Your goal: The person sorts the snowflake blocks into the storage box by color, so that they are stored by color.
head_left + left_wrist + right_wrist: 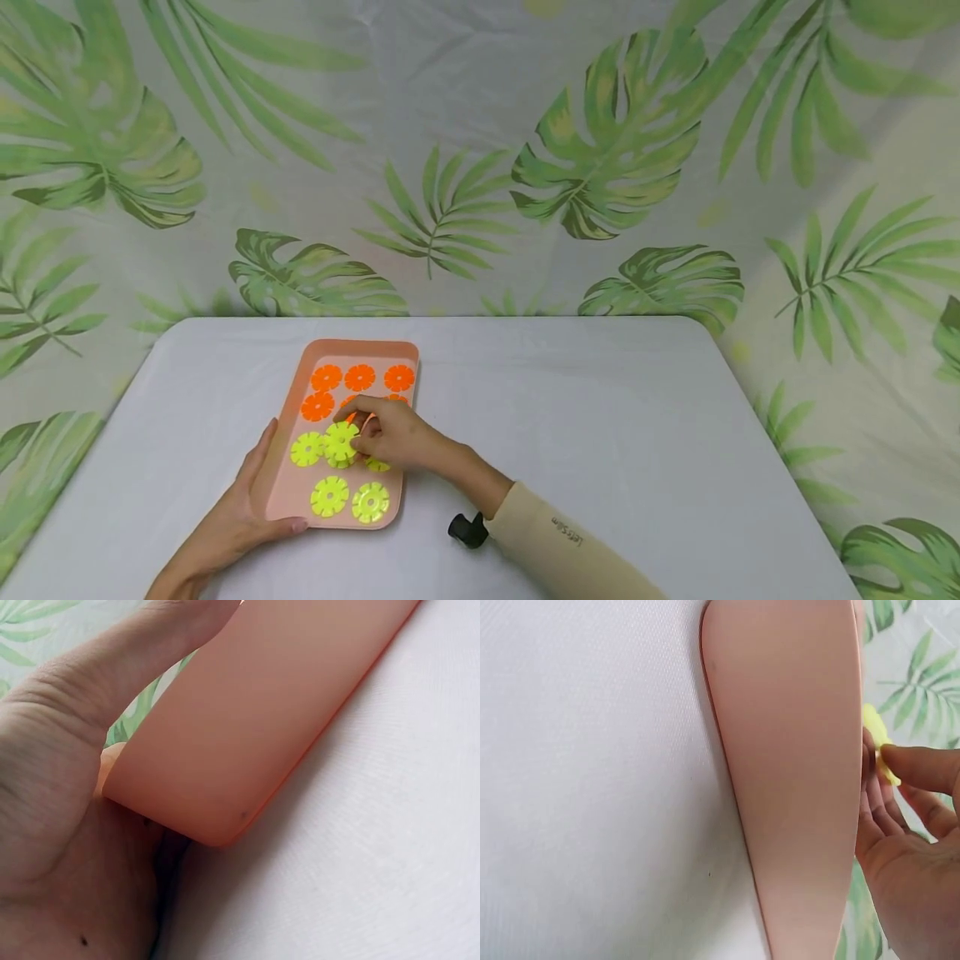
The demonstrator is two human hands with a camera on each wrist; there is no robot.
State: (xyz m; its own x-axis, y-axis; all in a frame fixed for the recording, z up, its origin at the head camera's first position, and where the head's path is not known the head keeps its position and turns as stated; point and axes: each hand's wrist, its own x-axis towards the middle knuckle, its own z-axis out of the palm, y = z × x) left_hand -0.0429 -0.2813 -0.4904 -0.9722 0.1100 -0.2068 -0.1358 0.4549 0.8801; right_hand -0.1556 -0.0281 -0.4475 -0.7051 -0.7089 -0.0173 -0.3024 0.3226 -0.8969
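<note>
A pink tray holds several notched, flower-like discs with small centre holes. Orange discs lie toward the far end, and yellow ones lie nearer. Thumb and fingers of my right hand pinch one yellow disc, which overlaps another yellow disc beneath it in the head view. That hand covers parts of some discs. In the right wrist view the pinched disc shows beyond the tray wall. My left hand grips the tray's near left corner, thumb at the front rim and fingers along the left side.
The tray stands on a table with a white cover, left of its middle. A small black object lies beside my right sleeve. Behind the table hangs a leaf-printed cloth.
</note>
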